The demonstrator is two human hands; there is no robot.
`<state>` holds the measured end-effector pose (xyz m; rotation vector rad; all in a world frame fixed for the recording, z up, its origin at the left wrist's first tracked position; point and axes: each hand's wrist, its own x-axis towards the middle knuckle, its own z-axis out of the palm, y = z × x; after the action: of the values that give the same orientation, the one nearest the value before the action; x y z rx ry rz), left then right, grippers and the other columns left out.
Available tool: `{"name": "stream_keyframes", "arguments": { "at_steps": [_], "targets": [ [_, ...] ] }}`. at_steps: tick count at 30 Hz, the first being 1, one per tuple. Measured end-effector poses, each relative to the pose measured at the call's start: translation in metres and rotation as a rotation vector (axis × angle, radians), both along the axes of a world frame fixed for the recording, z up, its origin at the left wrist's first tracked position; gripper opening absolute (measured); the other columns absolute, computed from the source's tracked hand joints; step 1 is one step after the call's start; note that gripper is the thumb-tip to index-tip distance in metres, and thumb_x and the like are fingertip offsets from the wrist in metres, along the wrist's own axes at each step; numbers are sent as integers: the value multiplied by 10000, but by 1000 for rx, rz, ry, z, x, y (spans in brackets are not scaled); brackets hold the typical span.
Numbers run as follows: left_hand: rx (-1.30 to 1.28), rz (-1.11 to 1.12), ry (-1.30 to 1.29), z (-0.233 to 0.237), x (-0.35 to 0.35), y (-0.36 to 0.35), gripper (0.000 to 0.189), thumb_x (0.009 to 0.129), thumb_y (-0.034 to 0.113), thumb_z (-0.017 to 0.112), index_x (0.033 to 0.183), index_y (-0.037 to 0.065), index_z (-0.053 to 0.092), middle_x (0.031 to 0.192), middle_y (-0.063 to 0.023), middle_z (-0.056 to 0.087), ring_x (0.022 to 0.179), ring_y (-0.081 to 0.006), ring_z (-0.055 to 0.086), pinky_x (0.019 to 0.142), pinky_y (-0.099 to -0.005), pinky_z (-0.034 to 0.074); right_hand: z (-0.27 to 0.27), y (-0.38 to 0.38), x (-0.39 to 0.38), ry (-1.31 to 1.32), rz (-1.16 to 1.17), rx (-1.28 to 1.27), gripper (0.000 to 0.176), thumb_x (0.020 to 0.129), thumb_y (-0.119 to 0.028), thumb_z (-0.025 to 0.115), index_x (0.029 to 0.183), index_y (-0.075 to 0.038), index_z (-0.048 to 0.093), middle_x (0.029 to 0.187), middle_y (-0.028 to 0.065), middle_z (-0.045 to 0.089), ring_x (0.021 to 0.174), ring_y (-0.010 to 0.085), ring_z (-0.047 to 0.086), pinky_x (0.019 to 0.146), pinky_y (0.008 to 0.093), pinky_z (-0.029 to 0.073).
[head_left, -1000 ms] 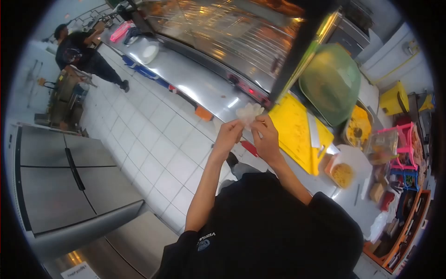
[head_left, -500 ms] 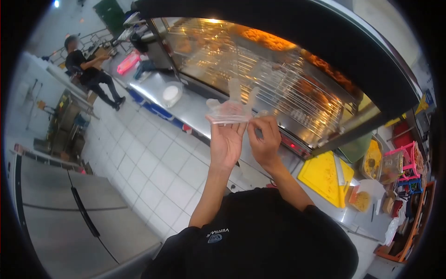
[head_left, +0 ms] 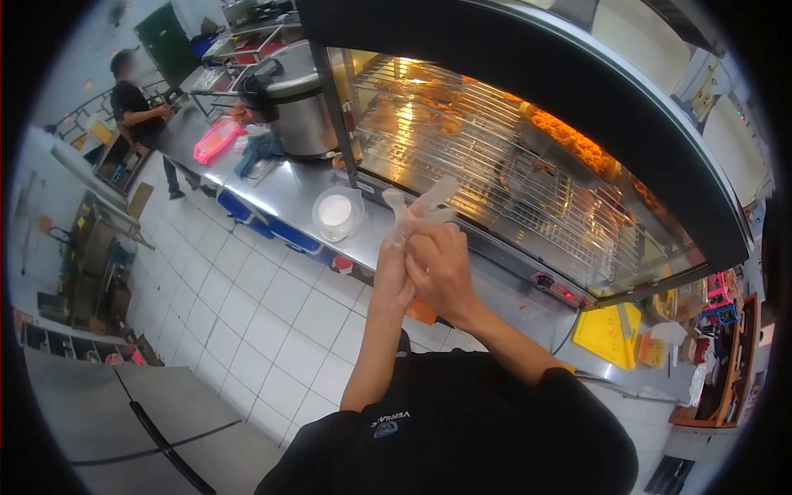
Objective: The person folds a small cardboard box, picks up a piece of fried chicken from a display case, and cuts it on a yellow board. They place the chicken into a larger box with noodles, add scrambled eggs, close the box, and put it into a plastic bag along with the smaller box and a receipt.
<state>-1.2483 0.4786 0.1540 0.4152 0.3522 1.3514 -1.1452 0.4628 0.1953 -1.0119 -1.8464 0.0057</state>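
A thin clear plastic glove [head_left: 422, 200] sticks up above my two hands, its fingers loose. My left hand [head_left: 393, 268] is raised with its fingers going up into the glove's opening. My right hand [head_left: 441, 268] lies against the left one and grips the glove at its cuff. Both hands are held in front of a lit glass warming cabinet [head_left: 511, 157] with wire racks and fried food inside.
A steel counter [head_left: 280, 186] holds a round white lidded tub [head_left: 336, 212], a large steel pot [head_left: 293, 103] and a pink tray [head_left: 213, 142]. A yellow cutting board [head_left: 609, 334] lies at the right. Another person [head_left: 136, 107] stands far left. White floor tiles [head_left: 247, 305] lie below.
The view has swung left along the counter. The glove was held spread open between both hands; now my hands are pressed together with the left one sliding into it.
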Motion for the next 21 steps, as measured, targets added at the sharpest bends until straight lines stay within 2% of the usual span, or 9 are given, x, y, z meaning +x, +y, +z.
{"name": "stream_keyframes", "arguments": {
  "at_steps": [3, 6, 7, 8, 9, 12, 15, 18, 21],
  "targets": [
    [55, -66, 26, 6, -37, 14, 494, 1019, 330, 556, 1368, -10, 473, 1180, -76, 603, 1111, -171, 589, 967, -333, 496, -7, 14, -20, -21, 75, 41, 155, 736, 23, 720, 871, -22, 660, 918, 108, 649, 787, 273, 604, 705, 377, 471],
    [-122, 57, -301, 14, -58, 28, 532, 1028, 377, 518, 1377, -19, 453, 1249, -129, 588, 1180, -216, 571, 1035, -380, 470, -17, 21, -36, 11, 239, 55, 113, 746, 27, 725, 824, -3, 650, 872, 111, 650, 733, 270, 618, 650, 363, 499],
    [-142, 61, -361, 3, -64, 34, 581, 1018, 429, 507, 1380, -22, 447, 1282, -136, 574, 1202, -238, 557, 1063, -405, 447, -23, 16, -42, 28, 307, 47, 103, 749, 26, 728, 807, 3, 646, 851, 111, 645, 715, 270, 620, 633, 359, 507],
    [-155, 64, -419, -15, -70, 44, 631, 1008, 480, 496, 1382, -25, 441, 1315, -143, 561, 1225, -259, 543, 1091, -430, 423, -30, 16, -43, 7, 284, 18, 96, 750, 24, 728, 796, 2, 646, 851, 109, 644, 726, 271, 624, 639, 357, 511],
    [-162, 67, -479, -11, -75, 51, 681, 998, 531, 484, 1385, -28, 436, 1348, -150, 547, 1247, -280, 529, 1119, -456, 400, -35, 19, -41, -15, 263, -5, 91, 751, 22, 728, 785, 2, 646, 851, 107, 642, 736, 271, 627, 646, 355, 515],
    [-362, -158, -507, 7, -88, 42, 832, 924, 715, 425, 1402, 34, 447, 1400, -137, 520, 1251, -339, 511, 1120, -550, 376, -35, 31, -53, -27, 291, 34, 85, 755, 17, 728, 786, 1, 650, 854, 102, 637, 758, 270, 637, 644, 348, 518],
    [-147, -143, -393, 6, -99, 48, 935, 847, 831, 383, 1452, 120, 421, 1410, -132, 511, 1325, -383, 436, 1125, -649, 293, -34, 31, -61, -74, 341, -29, 99, 756, 14, 729, 808, -3, 646, 864, 99, 634, 769, 273, 643, 642, 354, 517],
    [-37, -199, -483, 5, -103, 51, 908, 864, 824, 361, 1520, 196, 335, 1501, -153, 408, 1418, -387, 312, 1120, -684, 235, -37, 27, -70, -101, 423, -86, 106, 764, -21, 699, 830, -11, 617, 883, 126, 618, 806, 314, 623, 683, 396, 507],
    [126, -318, -530, -9, -100, 73, 902, 915, 761, 365, 1568, 157, 216, 1584, -152, 273, 1472, -389, 203, 1126, -690, 184, -35, 27, -79, -109, 498, -244, 96, 803, -44, 680, 860, -17, 607, 901, 135, 612, 834, 331, 614, 711, 406, 504]
  ]
}}
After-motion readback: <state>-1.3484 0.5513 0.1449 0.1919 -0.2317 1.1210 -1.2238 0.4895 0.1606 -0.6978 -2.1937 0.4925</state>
